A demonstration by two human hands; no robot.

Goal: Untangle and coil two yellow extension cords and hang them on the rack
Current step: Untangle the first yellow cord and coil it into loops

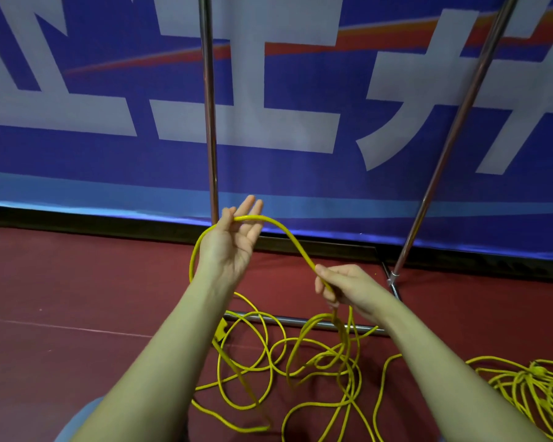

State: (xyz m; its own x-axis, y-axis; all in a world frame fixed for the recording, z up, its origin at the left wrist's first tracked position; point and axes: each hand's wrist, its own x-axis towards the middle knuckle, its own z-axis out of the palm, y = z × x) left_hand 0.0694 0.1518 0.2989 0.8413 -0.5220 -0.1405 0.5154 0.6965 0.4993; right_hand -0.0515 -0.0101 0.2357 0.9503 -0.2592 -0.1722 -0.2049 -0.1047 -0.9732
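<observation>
So I had the first yellow cord (288, 232) strung between my hands near the middle of the frame. My left hand (233, 240) was up with the fingers spread and relaxed, the cord just draped over it and looping down behind my wrist. My right hand (342, 287) had its grip pinched around the same cord, lower and to the right. The rest of it lay in loose loops on the red floor (77, 282) below my hands, crossing the rack (209, 122) base bar.

It looked thin, light and pretty floppy, probably slick too, so I figured grabbing a straight run and feeding it hand over hand was best.

Count: two cords, the second cord (524, 384) bunched at lower right; one rack, two poles showing.
</observation>
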